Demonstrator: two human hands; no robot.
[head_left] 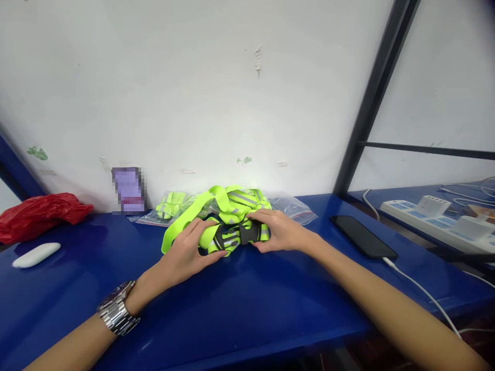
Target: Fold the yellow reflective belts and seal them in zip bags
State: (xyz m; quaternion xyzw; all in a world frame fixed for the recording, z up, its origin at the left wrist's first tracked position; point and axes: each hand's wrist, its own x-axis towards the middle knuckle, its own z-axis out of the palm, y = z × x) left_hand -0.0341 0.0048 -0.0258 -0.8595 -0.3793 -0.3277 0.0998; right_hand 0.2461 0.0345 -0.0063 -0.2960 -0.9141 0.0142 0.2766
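A neon-yellow strap bundle with grey reflective stripes [240, 202] lies at the middle of the blue table. At its front is a black buckle [248, 233]. My left hand [193, 247] grips the left side of the folded strap between thumb and fingers, wearing a steel watch on the wrist. My right hand [280, 231] is closed on the strap at the right end of the buckle. A loose loop of plain yellow strap [189, 214] arches behind my left fingers. Behind the bundle, a clear plastic bag [292, 206] lies flat against the wall side.
The blue table [185, 319] bears a red plastic bag [42, 214] and a white case [36, 255] at left. A blurred phone [130, 190] leans on the wall. A black phone [363, 237] with a white cable lies at right, near a power strip [444, 221].
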